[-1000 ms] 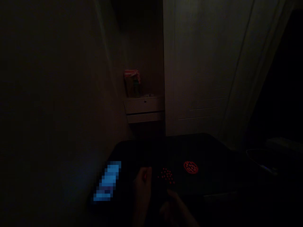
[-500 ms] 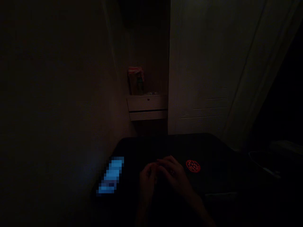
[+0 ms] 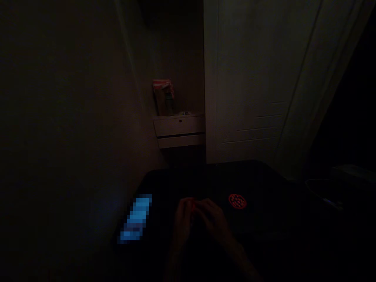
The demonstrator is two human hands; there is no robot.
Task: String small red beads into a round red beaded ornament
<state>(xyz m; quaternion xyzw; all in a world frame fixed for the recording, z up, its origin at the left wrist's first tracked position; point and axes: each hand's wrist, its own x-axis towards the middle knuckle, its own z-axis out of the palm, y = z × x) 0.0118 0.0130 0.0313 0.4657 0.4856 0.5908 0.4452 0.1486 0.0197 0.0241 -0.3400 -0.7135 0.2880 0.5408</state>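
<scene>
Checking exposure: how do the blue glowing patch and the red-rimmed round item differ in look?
The blue patch is brighter than the red-rimmed item. The patch is long and slanted; the item is round. The patch is pixelated into blocks; the item shows distinct reddish dots. Neither is held.

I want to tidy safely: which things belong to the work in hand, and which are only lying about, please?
In use:
Left hand, holding red piece
Right hand, close to it
Red ring with small pieces, probably
Table

Apparently lying about:
Lit screen
Cable
Striped thing above drawers
</scene>
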